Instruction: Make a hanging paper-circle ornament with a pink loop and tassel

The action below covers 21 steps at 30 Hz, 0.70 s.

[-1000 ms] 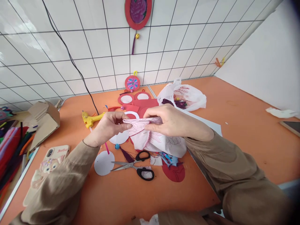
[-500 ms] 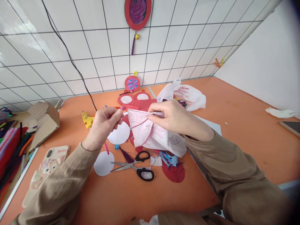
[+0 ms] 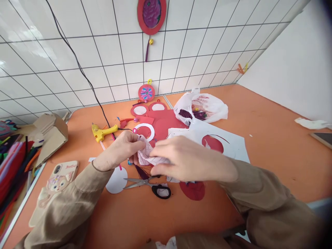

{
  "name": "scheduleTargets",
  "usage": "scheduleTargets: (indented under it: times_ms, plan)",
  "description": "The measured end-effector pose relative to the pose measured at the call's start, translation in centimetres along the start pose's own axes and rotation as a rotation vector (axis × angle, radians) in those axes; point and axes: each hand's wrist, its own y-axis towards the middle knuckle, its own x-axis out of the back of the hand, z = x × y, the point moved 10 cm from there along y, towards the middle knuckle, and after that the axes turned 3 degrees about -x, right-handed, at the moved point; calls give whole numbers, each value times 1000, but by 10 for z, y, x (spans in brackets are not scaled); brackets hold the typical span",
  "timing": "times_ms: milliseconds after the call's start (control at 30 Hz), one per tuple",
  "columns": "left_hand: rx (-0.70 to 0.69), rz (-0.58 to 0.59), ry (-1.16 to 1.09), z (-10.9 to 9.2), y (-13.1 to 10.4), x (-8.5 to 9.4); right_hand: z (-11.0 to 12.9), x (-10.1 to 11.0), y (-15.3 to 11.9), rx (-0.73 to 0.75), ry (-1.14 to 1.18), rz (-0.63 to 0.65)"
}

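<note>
My left hand (image 3: 120,148) pinches one end of a white cloth (image 3: 144,152) printed with pink lines. The cloth is bunched and folded between my hands. Over its other part lies my right hand (image 3: 181,157), slightly blurred, fingers and thumb around the folds. Black-handled scissors (image 3: 144,182) lie with blades spread just below, next to a dark purple tassel (image 3: 140,172). A white paper disc (image 3: 116,180) rests under my left wrist. Beyond the cloth are a white paper ring (image 3: 152,131) and red paper pieces (image 3: 167,126).
A yellow glue gun (image 3: 103,132) with a black cord lies left. A phone (image 3: 55,186) is near my left sleeve. A plastic bag (image 3: 218,107) holding tassels and a white sheet (image 3: 233,141) are to the right. Round red ornaments (image 3: 146,92) stand by the tiled wall.
My right hand has come down and toward me, and the cloth, spread out before, is now crumpled. My left hand has moved slightly right and down and now grips the cloth's end.
</note>
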Motion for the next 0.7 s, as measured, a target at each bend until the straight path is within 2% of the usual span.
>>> scheduleTargets:
  times_ms: [67, 133, 167, 233, 333, 400, 500, 600, 700]
  plan:
    - [-108, 10, 57, -13, -4, 0, -23, 24, -2, -85, 104, -69]
    - [-295, -3, 157, -36, -12, -1, -45, 49, -3, -122, 161, -215]
    - [-398, -1, 211, -47, -18, -3, -52, 52, 0, -112, 181, -237]
    - [-564, 25, 274, -65, -30, -10, -54, 42, 12, 3, 250, -150]
    - [-691, 42, 297, -77, -41, -13, -48, 12, 26, 189, 470, 95]
    - [-677, 4, 312, -76, -41, -7, -52, 4, 31, 204, 600, 153]
    - [-557, -132, 336, -68, -33, 11, -66, 16, 30, 136, 608, 35]
    - [-475, -290, 330, -64, -27, 28, -77, 41, 21, 5, 379, -157]
    - [-391, -327, 292, -59, -16, 33, -79, 68, 14, -75, 134, -321]
